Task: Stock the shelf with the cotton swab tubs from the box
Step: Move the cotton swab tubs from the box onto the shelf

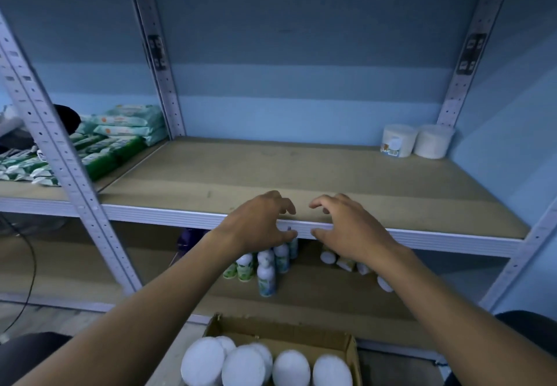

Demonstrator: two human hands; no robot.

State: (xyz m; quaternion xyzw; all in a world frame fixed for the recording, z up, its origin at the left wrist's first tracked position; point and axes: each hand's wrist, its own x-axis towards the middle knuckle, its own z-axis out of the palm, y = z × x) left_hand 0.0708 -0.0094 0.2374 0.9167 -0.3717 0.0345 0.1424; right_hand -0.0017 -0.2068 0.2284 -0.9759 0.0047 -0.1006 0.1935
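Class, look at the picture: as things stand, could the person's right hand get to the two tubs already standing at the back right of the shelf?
Probably yes. The right hand is empty at the shelf's front edge, and the board between it and the two tubs in the back right corner is bare. Whether the arm is long enough cannot be told.

No legible text anywhere in view.
The cotton swab tub [398, 140] at the back right of the shelf carries a printed label with a barcode and a small picture, but its wording is too small and blurred to read; the green and white packs [126, 127] and the bottles [267, 271] below show printing that cannot be made out either.
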